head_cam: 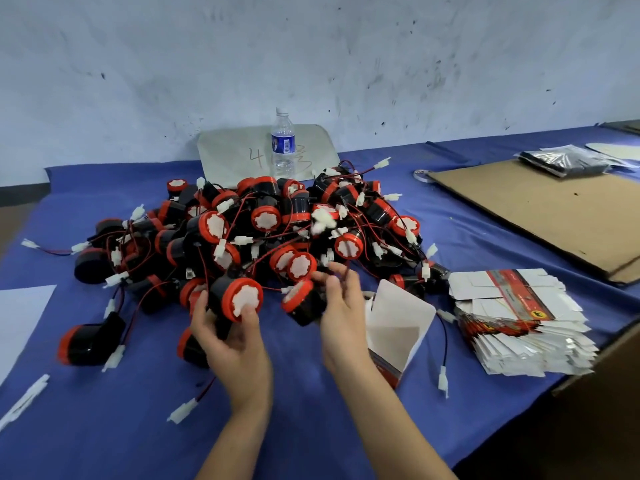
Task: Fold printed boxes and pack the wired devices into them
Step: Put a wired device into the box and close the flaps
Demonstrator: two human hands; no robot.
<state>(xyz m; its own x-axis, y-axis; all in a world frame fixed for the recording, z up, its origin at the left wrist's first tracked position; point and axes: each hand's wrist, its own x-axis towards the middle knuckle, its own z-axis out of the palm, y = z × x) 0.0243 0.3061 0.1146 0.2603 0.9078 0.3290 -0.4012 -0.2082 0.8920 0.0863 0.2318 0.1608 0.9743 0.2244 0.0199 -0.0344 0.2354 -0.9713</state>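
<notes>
A big heap of black wired devices (263,230) with red rims, white faces and red-black leads lies mid-table. My left hand (230,337) grips one device (235,299) at the heap's near edge, thumb on its white face. My right hand (341,313) holds a second device (303,303) just right of it, fingers curled into the wires. A folded open printed box (398,327) stands on the cloth right beside my right wrist. A stack of flat printed box blanks (519,323) sits further right.
The blue cloth (121,427) covers the table. A water bottle (283,142) stands behind the heap against a grey card. Brown cardboard sheets (547,213) and a dark bag (564,161) lie at the right. White paper (20,320) is at the left edge.
</notes>
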